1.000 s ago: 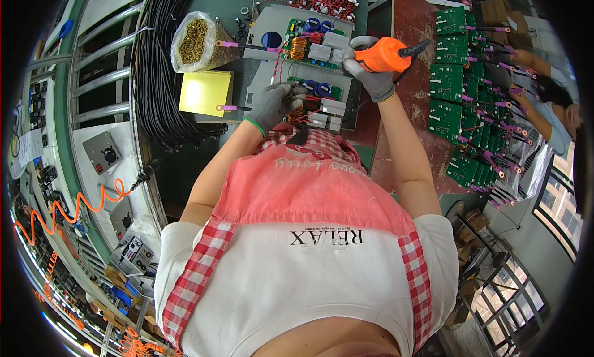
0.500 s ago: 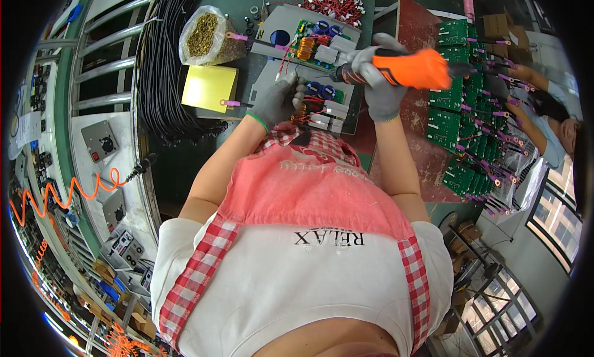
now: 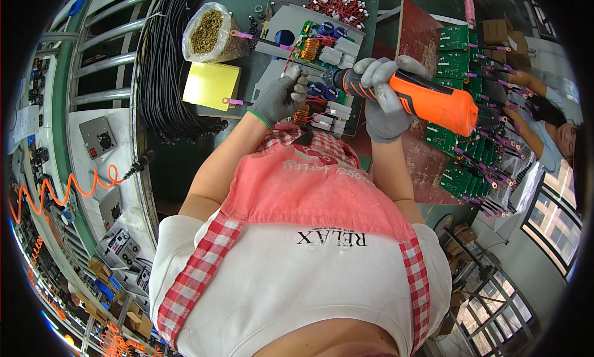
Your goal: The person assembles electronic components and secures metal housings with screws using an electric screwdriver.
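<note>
In a grey glove, my right hand [image 3: 385,112] is wrapped around an orange and black power screwdriver [image 3: 436,103]. The tool lies nearly level, its bit pointing left at the fingertips of my left hand [image 3: 277,100]. That hand wears a grey glove with a green cuff; its thumb and fingers are pinched together, and whatever sits between them is too small to make out. Beyond the hands, a circuit board [image 3: 337,46] with a copper coil and blue capacitors rests on a grey metal plate [image 3: 286,18]. A second, similar board [image 3: 331,108] lies nearer, partly behind the screwdriver and my left hand.
On the left stand a bag of small brass-coloured screws [image 3: 209,35], a yellow sheet [image 3: 210,86] and a bundle of black cables [image 3: 161,85]. Red-and-white wire connectors [image 3: 337,5] are piled at the back. Rows of green circuit boards [image 3: 453,65] stand right, near another person [image 3: 547,122].
The screwdriver has swung, its rear end coming right and nearer, and my right hand has shifted its hold with it. My left hand stays in nearly the same place, fingers still pinched.
</note>
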A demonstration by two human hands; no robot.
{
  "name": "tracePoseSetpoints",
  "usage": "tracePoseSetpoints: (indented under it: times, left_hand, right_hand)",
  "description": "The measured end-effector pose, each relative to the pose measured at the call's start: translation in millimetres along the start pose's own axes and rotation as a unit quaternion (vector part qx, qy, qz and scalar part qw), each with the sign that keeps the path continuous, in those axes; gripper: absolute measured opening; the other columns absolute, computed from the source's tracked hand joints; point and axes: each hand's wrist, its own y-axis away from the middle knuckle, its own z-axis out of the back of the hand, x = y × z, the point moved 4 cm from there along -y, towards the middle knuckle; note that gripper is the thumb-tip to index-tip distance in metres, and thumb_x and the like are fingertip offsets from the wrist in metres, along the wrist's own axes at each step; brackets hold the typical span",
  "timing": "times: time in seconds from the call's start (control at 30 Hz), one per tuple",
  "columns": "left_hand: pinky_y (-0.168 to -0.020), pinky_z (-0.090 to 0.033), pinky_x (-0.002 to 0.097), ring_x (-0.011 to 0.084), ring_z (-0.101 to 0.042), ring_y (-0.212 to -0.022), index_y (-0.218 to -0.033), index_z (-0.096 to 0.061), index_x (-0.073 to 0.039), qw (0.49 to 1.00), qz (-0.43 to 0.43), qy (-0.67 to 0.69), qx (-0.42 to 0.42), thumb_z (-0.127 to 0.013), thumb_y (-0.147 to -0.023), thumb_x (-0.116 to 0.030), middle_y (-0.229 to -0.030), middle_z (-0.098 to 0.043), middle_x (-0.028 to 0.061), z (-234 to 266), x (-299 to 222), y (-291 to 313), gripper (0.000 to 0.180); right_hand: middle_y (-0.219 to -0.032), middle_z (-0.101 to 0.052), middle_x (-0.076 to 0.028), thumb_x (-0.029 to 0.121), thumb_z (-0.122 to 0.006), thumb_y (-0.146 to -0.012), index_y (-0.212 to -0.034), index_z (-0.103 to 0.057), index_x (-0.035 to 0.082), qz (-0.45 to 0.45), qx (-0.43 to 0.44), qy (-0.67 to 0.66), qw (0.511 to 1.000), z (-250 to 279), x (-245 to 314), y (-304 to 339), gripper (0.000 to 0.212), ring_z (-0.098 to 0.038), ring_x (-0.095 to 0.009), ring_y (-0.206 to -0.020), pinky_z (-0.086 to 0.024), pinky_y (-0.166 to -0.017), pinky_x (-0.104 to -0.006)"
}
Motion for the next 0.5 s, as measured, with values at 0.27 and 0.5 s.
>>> tracePoseSetpoints:
  times: [0.27, 0.5]
  left_hand:
    - [-0.051, -0.04, 0.0161, 0.0072, -0.047, -0.064, -0.1, -0.053, -0.004, 0.999, -0.012, -0.031, 0.035, -0.054, -0.096, -0.027, -0.082, -0.054, 0.0009, 0, -14, 10, 0.023]
    - [-0.058, -0.044, 0.0204, 0.008, -0.05, -0.067, -0.113, -0.056, 0.0, 0.959, -0.024, -0.276, -0.055, -0.057, -0.093, -0.03, -0.089, -0.059, 0.002, 7, -16, 13, 0.037]
  right_hand:
    - [-0.083, -0.059, -0.009, -0.006, -0.051, -0.077, -0.123, -0.046, 0.006, -0.002, -0.03, -0.028, 0.999, 6, -16, -7, 0.048, -0.056, -0.022, -0.073, -0.047, -0.079, -0.046]
    - [-0.076, -0.061, -0.01, -0.009, -0.051, -0.074, -0.115, -0.041, 0.003, -0.051, -0.057, 0.114, 0.991, 5, -77, -18, 0.045, -0.062, -0.025, -0.078, -0.05, -0.084, -0.048]
